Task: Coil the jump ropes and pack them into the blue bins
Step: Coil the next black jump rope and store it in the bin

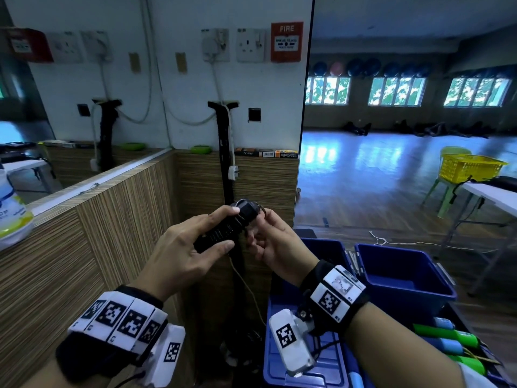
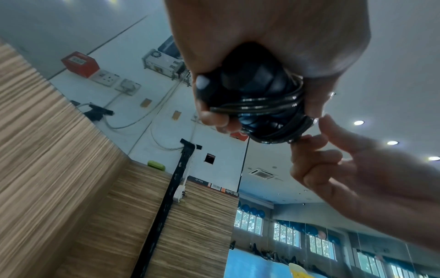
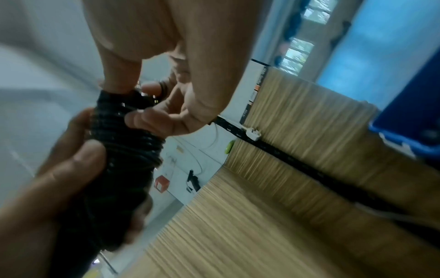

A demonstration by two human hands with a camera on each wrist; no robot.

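A black jump rope (image 1: pixel 223 229), its thin cord wound round the paired handles, is held up in front of me. My left hand (image 1: pixel 223 228) grips the handles between thumb and fingers. My right hand (image 1: pixel 256 228) pinches the cord at the bundle's upper end. The left wrist view shows the cord loops (image 2: pixel 259 109) under my left fingers, with right fingertips (image 2: pixel 307 138) touching them. In the right wrist view the bundle (image 3: pixel 123 143) is blurred. An open blue bin (image 1: pixel 402 275) stands below right, a second bin (image 1: pixel 324 247) lies partly behind my right hand.
Green and light-blue rope handles (image 1: pixel 447 340) lie at the lower right beside a blue lid (image 1: pixel 293 365). A wood-panelled counter (image 1: pixel 84 233) runs along the left. A yellow basket (image 1: pixel 470 168) sits on a green chair by a white table (image 1: pixel 492 197). White string (image 1: pixel 380 242) lies on the floor.
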